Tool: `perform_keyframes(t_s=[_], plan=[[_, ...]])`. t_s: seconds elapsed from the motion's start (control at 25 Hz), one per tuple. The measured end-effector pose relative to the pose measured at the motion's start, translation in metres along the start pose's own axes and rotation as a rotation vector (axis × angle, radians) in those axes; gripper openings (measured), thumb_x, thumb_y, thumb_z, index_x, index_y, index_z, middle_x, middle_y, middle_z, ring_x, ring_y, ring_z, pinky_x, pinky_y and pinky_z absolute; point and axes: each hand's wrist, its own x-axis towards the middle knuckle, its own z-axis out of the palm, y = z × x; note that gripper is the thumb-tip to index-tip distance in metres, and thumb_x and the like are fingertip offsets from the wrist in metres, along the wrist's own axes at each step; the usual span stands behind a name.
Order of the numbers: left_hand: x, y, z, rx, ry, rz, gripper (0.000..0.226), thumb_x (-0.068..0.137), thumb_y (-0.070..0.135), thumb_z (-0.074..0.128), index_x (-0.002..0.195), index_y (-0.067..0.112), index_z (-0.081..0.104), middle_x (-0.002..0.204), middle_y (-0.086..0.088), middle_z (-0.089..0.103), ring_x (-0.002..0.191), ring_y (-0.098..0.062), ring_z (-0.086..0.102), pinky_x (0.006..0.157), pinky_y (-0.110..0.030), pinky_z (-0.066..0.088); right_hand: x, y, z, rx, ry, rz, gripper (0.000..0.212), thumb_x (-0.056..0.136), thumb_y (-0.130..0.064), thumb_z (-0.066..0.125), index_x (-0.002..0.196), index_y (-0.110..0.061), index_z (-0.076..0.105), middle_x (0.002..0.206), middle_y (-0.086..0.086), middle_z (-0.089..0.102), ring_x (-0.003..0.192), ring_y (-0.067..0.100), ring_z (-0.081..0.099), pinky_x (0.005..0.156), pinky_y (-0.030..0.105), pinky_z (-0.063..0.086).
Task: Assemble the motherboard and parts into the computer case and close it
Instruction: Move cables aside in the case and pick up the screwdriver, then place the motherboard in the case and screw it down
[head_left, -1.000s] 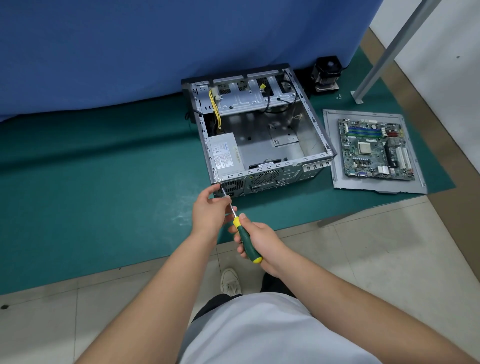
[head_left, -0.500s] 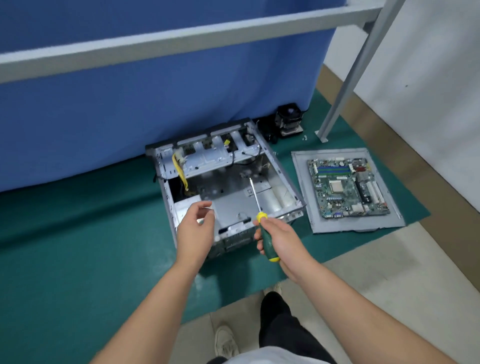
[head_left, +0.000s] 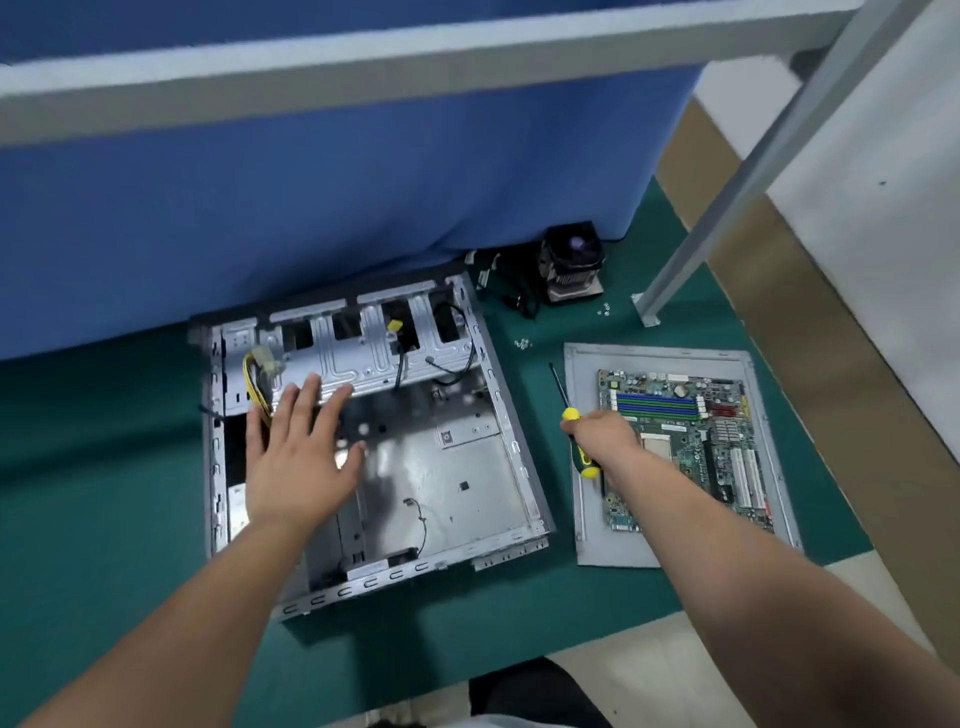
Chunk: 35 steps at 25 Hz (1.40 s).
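Fingers of left hand (head_left: 298, 457) spread above case (head_left: 441, 467); right hand (head_left: 605, 434) grip wraps screwdriver (head_left: 574, 423).

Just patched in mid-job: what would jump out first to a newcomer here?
The open grey metal computer case lies mid-mat, with the open left hand spread above its interior. Right of it, the green motherboard lies on a grey panel, where the right hand grips a yellow-and-green screwdriver.

Workshop floor: green mat (head_left: 104, 467), blue partition (head_left: 311, 208), metal frame (head_left: 727, 208).
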Motion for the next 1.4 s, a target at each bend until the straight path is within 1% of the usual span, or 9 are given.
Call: perform_keyframes(t_s=[0.12,0.36,0.56,0.68,0.8,0.88,0.96,1.16,1.4], plan=[[0.005,-0.001,0.003,-0.005,0.028,-0.034,0.069,0.092,0.059,0.036,0.157,0.042,0.025,0.169,0.001,0.021,0.157,-0.022,0.013,0.127,-0.052,-0.001,0.030,0.006,0.020,-0.242,-0.028,0.026,0.028,0.094,-0.032,0.069,0.083,-0.009,0.056,0.091,0.012,0.064,0.069,0.021,0.057,0.047,0.022,0.037],[0.008,-0.002,0.009,-0.011,0.056,-0.034,0.069,0.089,0.054,0.041,0.156,0.043,0.027,0.168,0.003,0.023,0.157,-0.021,0.016,0.127,-0.054,0.003,0.043,0.005,0.040,-0.462,0.026,-0.029,0.033,0.091,-0.035,0.071,0.105,-0.010,0.055,0.102,0.010,0.064,0.086,0.030,0.059,0.070,0.030,0.047],[0.008,-0.002,0.009,-0.047,0.063,-0.034,0.069,0.088,0.052,0.041,0.155,0.043,0.030,0.167,0.002,0.025,0.157,-0.021,0.016,0.127,-0.053,0.004,0.026,-0.008,0.038,-0.532,0.050,-0.001,0.054,0.096,-0.046,0.062,0.130,-0.007,0.049,0.130,0.016,0.057,0.114,0.037,0.061,0.080,0.036,0.046],[0.009,-0.002,0.002,-0.120,0.067,-0.036,0.066,0.087,0.046,0.046,0.153,0.041,0.036,0.166,0.002,0.028,0.157,-0.022,0.014,0.127,-0.051,0.002,0.003,-0.026,0.033,-0.319,0.138,-0.224,0.055,0.103,-0.052,0.046,0.131,-0.005,0.051,0.134,0.018,0.050,0.115,0.036,0.058,0.090,0.039,0.045],[0.003,0.000,-0.008,-0.405,0.172,-0.088,0.056,0.091,0.028,0.058,0.145,0.032,0.047,0.162,0.002,0.033,0.153,-0.024,0.017,0.125,-0.047,0.014,-0.038,-0.047,0.043,-0.088,0.108,-0.520,0.056,0.103,-0.060,0.039,0.133,-0.016,0.053,0.134,0.007,0.055,0.112,0.019,0.056,0.095,0.035,0.045],[0.003,-0.003,-0.017,-0.683,0.274,-0.238,0.052,0.092,0.015,0.062,0.142,0.026,0.049,0.155,-0.003,0.034,0.144,-0.023,0.024,0.117,-0.039,0.023,-0.060,-0.050,0.060,-0.178,0.069,-0.603,0.064,0.103,-0.058,0.043,0.150,-0.016,0.037,0.150,0.007,0.043,0.124,0.022,0.054,0.102,0.040,0.047],[0.011,-0.017,-0.029,-0.786,0.312,-0.436,0.049,0.095,0.014,0.062,0.141,0.016,0.046,0.143,-0.011,0.040,0.132,-0.028,0.035,0.107,-0.034,0.029,-0.070,-0.046,0.077,-0.345,0.134,-0.600,0.067,0.105,-0.045,0.046,0.158,-0.015,0.019,0.156,0.012,0.034,0.121,0.032,0.058,0.096,0.044,0.052],[0.055,-0.051,-0.057,-0.515,-0.064,-0.489,0.025,0.093,0.025,0.071,0.104,0.004,0.063,0.109,-0.018,0.061,0.102,-0.037,0.059,0.085,-0.043,0.051,-0.067,-0.045,0.088,-0.459,0.291,-0.569,0.062,0.105,-0.033,0.045,0.157,-0.014,0.016,0.145,0.017,0.045,0.099,0.038,0.065,0.073,0.043,0.053],[0.086,-0.060,-0.087,-0.316,-0.218,-0.213,0.018,0.095,0.026,0.068,0.086,0.014,0.058,0.077,-0.004,0.058,0.082,-0.034,0.061,0.064,-0.033,0.041,-0.062,-0.042,0.093,-0.475,0.347,-0.574,0.063,0.103,-0.033,0.048,0.155,-0.013,0.018,0.137,0.018,0.051,0.095,0.040,0.065,0.067,0.039,0.045]])
